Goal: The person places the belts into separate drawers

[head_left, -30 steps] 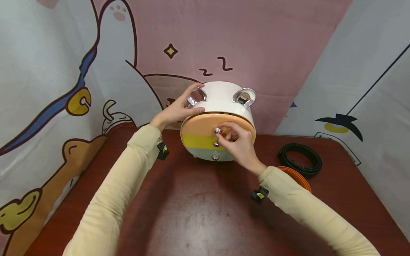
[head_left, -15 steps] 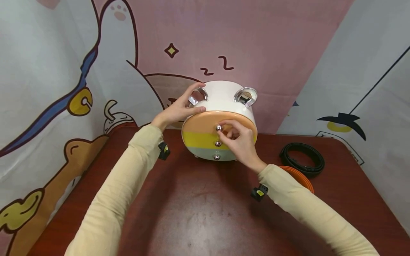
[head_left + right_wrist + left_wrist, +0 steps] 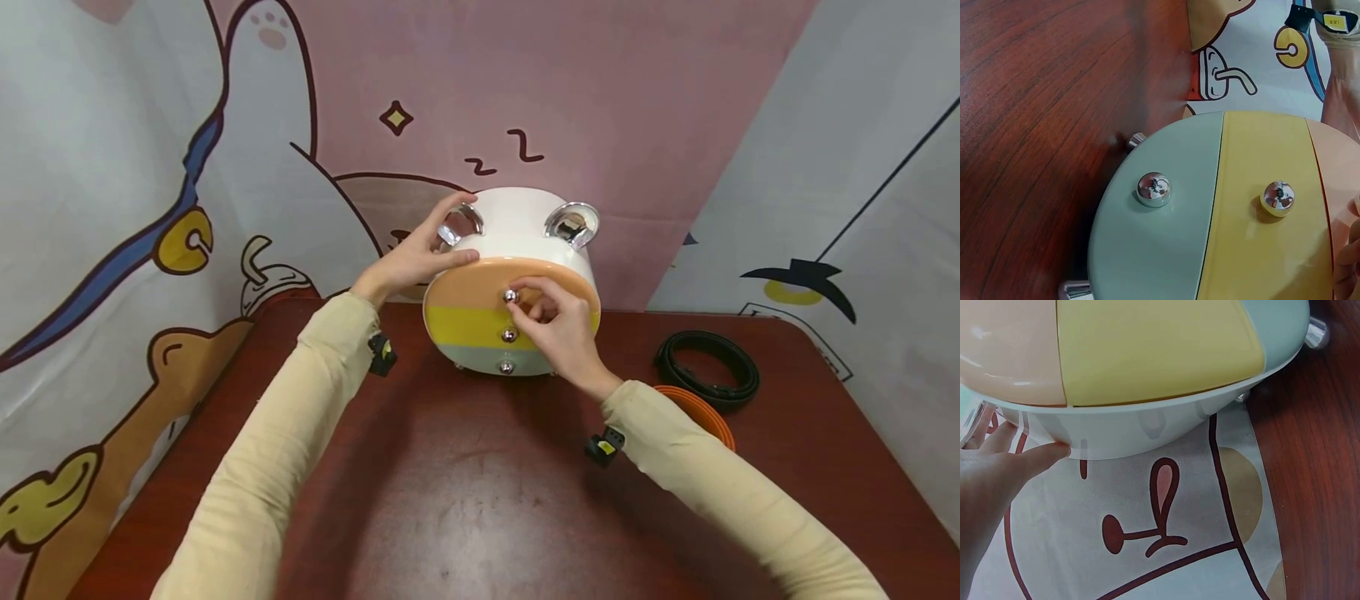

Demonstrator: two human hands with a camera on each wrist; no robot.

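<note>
A small rounded white drawer cabinet [image 3: 517, 221] with silver ears stands at the back of the table. Its front carries an orange drawer [image 3: 472, 283] on top, a yellow drawer [image 3: 1260, 262] in the middle and a pale green drawer [image 3: 1154, 250] at the bottom, each with a silver ball knob. My left hand [image 3: 412, 260] grips the cabinet's upper left, around the left ear [image 3: 463, 221], thumb near the front rim. With thumb and index finger, my right hand [image 3: 558, 329] pinches the top knob [image 3: 511, 296]. The orange drawer's front lies flush with the body.
A coiled black belt [image 3: 738, 367] and a coiled orange belt [image 3: 705, 414] lie at the right of the dark red wooden table [image 3: 465, 500]. Printed cloth [image 3: 600, 108] hangs close behind the cabinet and at both sides.
The orange drawer has moved in: the dark gap above its front, seen a second ago, has gone. My right hand has shifted inward with its knob; my left hand stays on the cabinet.
</note>
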